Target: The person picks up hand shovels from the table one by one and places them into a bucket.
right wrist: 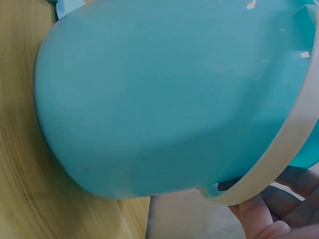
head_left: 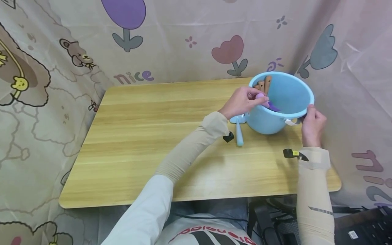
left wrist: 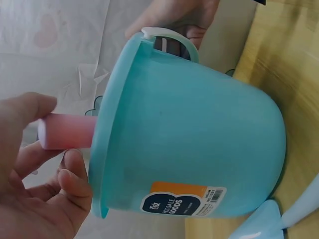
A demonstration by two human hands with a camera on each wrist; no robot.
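A light blue bucket (head_left: 269,123) stands upright at the right of the table. At its near left rim my left hand (head_left: 242,103) pinches the thick pinkish-purple handle (left wrist: 70,132) of a tool between thumb and fingers. The tool's darker purple end (head_left: 273,107) reaches down inside the bucket; its full shape is hidden. On the opposite side my right hand (head_left: 313,124) grips the rim, beside the joint of the white bail (right wrist: 279,154). Several wooden handles (head_left: 267,84) lean inside against the bucket's left wall.
A small blue shovel (head_left: 239,134) lies on the wooden table (head_left: 147,136), right beside the bucket's base. Printed cloth (head_left: 183,61) hangs behind and at both sides. Below the table's right front edge sits a black laptop (head_left: 364,226).
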